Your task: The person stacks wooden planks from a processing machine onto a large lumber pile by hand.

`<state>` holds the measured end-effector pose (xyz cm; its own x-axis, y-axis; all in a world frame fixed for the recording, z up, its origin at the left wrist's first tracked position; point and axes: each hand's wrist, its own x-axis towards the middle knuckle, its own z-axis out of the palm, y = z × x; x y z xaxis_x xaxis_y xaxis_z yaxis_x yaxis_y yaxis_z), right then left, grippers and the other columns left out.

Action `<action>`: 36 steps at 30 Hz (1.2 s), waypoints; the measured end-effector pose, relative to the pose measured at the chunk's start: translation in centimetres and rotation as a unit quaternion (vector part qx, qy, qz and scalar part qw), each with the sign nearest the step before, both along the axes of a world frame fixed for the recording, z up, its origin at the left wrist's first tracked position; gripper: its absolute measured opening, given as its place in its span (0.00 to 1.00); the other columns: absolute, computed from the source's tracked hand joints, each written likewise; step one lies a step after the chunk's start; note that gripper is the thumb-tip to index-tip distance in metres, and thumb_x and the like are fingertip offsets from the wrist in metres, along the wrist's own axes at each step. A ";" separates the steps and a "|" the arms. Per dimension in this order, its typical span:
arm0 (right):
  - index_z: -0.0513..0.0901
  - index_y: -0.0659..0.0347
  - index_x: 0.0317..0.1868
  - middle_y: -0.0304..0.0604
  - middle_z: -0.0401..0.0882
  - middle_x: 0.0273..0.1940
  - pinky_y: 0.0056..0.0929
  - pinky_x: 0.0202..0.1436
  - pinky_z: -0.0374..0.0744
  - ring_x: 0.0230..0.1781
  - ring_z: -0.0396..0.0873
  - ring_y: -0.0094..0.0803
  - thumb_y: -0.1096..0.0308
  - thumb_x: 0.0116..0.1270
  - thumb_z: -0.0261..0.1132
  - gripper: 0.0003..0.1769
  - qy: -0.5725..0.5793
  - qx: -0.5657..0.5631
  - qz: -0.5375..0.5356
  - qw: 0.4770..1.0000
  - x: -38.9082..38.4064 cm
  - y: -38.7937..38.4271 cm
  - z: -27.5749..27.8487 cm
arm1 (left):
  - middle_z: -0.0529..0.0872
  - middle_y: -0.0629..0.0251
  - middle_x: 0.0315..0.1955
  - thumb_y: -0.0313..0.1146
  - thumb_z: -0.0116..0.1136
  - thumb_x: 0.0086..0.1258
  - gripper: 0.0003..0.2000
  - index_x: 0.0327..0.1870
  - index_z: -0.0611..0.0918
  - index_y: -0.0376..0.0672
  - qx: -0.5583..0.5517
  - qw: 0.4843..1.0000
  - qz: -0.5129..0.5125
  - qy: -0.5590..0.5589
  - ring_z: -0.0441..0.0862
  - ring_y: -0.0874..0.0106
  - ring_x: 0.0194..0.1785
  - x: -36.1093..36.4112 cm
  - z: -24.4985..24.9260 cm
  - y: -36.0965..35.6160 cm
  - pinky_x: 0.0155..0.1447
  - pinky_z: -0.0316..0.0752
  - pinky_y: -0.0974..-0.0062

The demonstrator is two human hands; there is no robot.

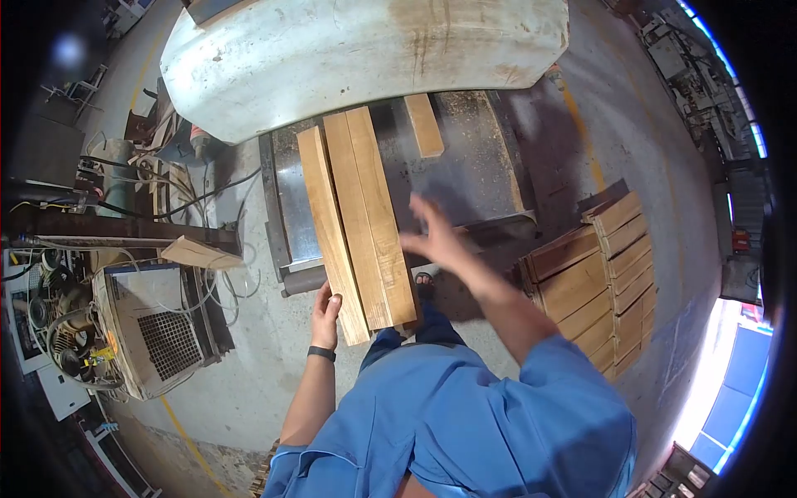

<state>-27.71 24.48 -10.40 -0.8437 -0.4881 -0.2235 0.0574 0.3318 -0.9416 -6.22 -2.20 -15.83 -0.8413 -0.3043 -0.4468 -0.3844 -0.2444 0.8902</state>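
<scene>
Three long wooden planks lie side by side on the metal machine bed, their near ends jutting over its front edge toward my body. The left plank (326,224) is apart from the middle plank (350,191) by a narrow dark gap; the right plank (380,207) lies against the middle one. My left hand (325,319) is closed at the left plank's outer edge, close to its near end, with the fingers partly hidden. Just right of the planks, my right hand (436,239) is open with fingers spread, holding nothing.
A short wooden piece (424,126) lies farther back on the metal bed (465,178), below a large pale machine hood (357,50). To the right stands a stack of boards (594,286). At left are a compressor-like unit (158,332), hoses and a steel beam (124,228).
</scene>
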 end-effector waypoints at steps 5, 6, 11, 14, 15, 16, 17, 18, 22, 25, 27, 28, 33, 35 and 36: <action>0.34 0.62 0.83 0.60 0.40 0.83 0.47 0.85 0.53 0.84 0.43 0.55 0.58 0.45 0.87 0.79 0.070 0.129 0.126 0.981 12.6 0.2 2.5 | 0.75 0.54 0.69 0.49 0.64 0.73 0.37 0.76 0.68 0.36 0.005 1.000 -0.021 0.003 0.71 0.62 0.73 -0.3 0.9 -0.2 0.76 0.66 0.64; 0.34 0.61 0.84 0.61 0.42 0.83 0.46 0.85 0.54 0.84 0.45 0.54 0.59 0.45 0.87 0.79 0.080 0.121 0.122 0.982 13.0 0.1 2.2 | 0.75 0.54 0.69 0.50 0.64 0.73 0.37 0.76 0.68 0.37 0.005 1.000 -0.026 -0.001 0.72 0.62 0.73 -0.1 0.6 -0.5 0.75 0.66 0.64; 0.35 0.59 0.84 0.60 0.52 0.81 0.41 0.82 0.60 0.81 0.56 0.52 0.62 0.47 0.87 0.78 -0.058 0.050 0.052 0.996 12.6 1.0 2.7 | 0.76 0.55 0.68 0.51 0.64 0.73 0.37 0.77 0.68 0.40 0.012 0.999 -0.044 -0.003 0.73 0.63 0.71 -0.2 0.3 -1.0 0.74 0.68 0.63; 0.35 0.58 0.84 0.61 0.54 0.80 0.40 0.79 0.65 0.79 0.61 0.47 0.66 0.48 0.87 0.77 -0.078 -0.033 0.059 0.995 12.7 2.6 -2.5 | 0.76 0.56 0.68 0.51 0.64 0.73 0.36 0.77 0.68 0.40 0.015 0.999 -0.040 -0.021 0.74 0.63 0.71 -0.4 0.9 -1.0 0.73 0.69 0.62; 0.36 0.60 0.84 0.61 0.58 0.78 0.38 0.75 0.70 0.75 0.65 0.41 0.66 0.51 0.85 0.74 -0.163 -0.093 0.030 0.982 12.3 2.9 -1.1 | 0.76 0.56 0.68 0.50 0.65 0.73 0.36 0.77 0.68 0.41 0.016 0.999 -0.039 -0.030 0.74 0.63 0.70 -0.2 1.0 -1.0 0.73 0.69 0.61; 0.45 0.67 0.83 0.60 0.67 0.72 0.37 0.71 0.73 0.70 0.71 0.37 0.65 0.57 0.83 0.65 -0.156 -0.098 0.013 0.983 11.8 3.2 -2.0 | 0.76 0.56 0.69 0.50 0.65 0.73 0.36 0.77 0.68 0.41 0.017 0.999 -0.038 -0.032 0.74 0.63 0.70 -0.1 1.0 -1.0 0.72 0.69 0.60; 0.52 0.70 0.79 0.58 0.72 0.69 0.36 0.69 0.75 0.67 0.74 0.36 0.63 0.60 0.81 0.57 -0.181 -0.129 -0.015 0.975 11.4 2.4 -2.0 | 0.76 0.56 0.69 0.50 0.65 0.73 0.37 0.77 0.67 0.41 0.019 0.999 -0.038 -0.033 0.74 0.63 0.69 -0.2 1.1 -1.0 0.72 0.70 0.60; 0.59 0.73 0.76 0.56 0.76 0.65 0.35 0.67 0.76 0.63 0.77 0.36 0.61 0.63 0.79 0.50 -0.206 -0.159 -0.043 0.965 11.2 1.3 -1.8 | 0.76 0.57 0.69 0.50 0.65 0.73 0.37 0.77 0.67 0.41 0.021 0.999 -0.037 -0.033 0.75 0.63 0.69 -0.3 1.3 -1.0 0.72 0.70 0.59; 0.73 0.73 0.67 0.53 0.82 0.59 0.35 0.64 0.78 0.58 0.82 0.37 0.56 0.68 0.74 0.37 -0.241 -0.100 -0.127 0.957 11.0 -0.1 -0.7 | 0.74 0.53 0.69 0.49 0.66 0.72 0.38 0.77 0.66 0.41 -0.036 0.999 -0.026 -0.002 0.72 0.61 0.70 -0.1 1.0 -1.2 0.73 0.68 0.57; 0.75 0.73 0.65 0.53 0.83 0.58 0.34 0.62 0.79 0.58 0.82 0.36 0.54 0.70 0.72 0.34 -0.245 -0.188 -0.145 0.940 12.2 0.2 0.1 | 0.69 0.50 0.69 0.42 0.67 0.72 0.37 0.78 0.64 0.42 -0.368 0.928 -0.044 0.048 0.74 0.58 0.65 0.0 1.8 -0.9 0.71 0.69 0.60; 0.75 0.73 0.65 0.52 0.83 0.58 0.34 0.62 0.80 0.58 0.82 0.35 0.55 0.71 0.72 0.33 -0.261 -0.240 -0.137 0.925 13.2 0.1 3.0 | 0.68 0.51 0.66 0.38 0.68 0.71 0.36 0.77 0.64 0.42 -0.482 0.868 -0.032 0.116 0.75 0.59 0.61 0.0 6.6 0.5 0.68 0.71 0.60; 0.75 0.73 0.65 0.52 0.82 0.59 0.34 0.62 0.80 0.58 0.82 0.35 0.55 0.71 0.72 0.33 -0.268 -0.246 -0.143 0.920 13.7 0.0 4.0 | 0.68 0.51 0.65 0.36 0.68 0.70 0.36 0.77 0.65 0.42 -0.536 0.831 -0.025 0.149 0.75 0.60 0.58 -0.1 8.0 1.3 0.66 0.73 0.60; 0.73 0.72 0.66 0.50 0.81 0.59 0.35 0.62 0.80 0.58 0.81 0.33 0.57 0.72 0.71 0.32 -0.260 -0.295 -0.177 0.902 16.2 0.2 5.7 | 0.77 0.57 0.57 0.38 0.66 0.75 0.35 0.76 0.63 0.37 -0.032 0.988 -0.121 0.093 0.78 0.70 0.56 -2.0 13.0 7.7 0.57 0.77 0.73; 0.73 0.73 0.65 0.50 0.82 0.58 0.34 0.61 0.80 0.58 0.81 0.33 0.56 0.72 0.71 0.33 -0.223 -0.296 -0.197 0.908 16.5 0.7 6.7 | 0.79 0.54 0.59 0.39 0.65 0.77 0.34 0.76 0.62 0.34 0.035 0.987 -0.154 0.044 0.79 0.69 0.58 -3.4 15.1 9.5 0.58 0.78 0.72; 0.73 0.73 0.65 0.50 0.82 0.58 0.34 0.60 0.80 0.57 0.81 0.33 0.56 0.72 0.71 0.33 -0.192 -0.283 -0.210 0.916 16.6 1.1 7.0 | 0.80 0.53 0.60 0.39 0.64 0.77 0.34 0.76 0.62 0.33 0.061 0.984 -0.165 0.036 0.79 0.68 0.59 -4.0 15.3 10.3 0.58 0.78 0.71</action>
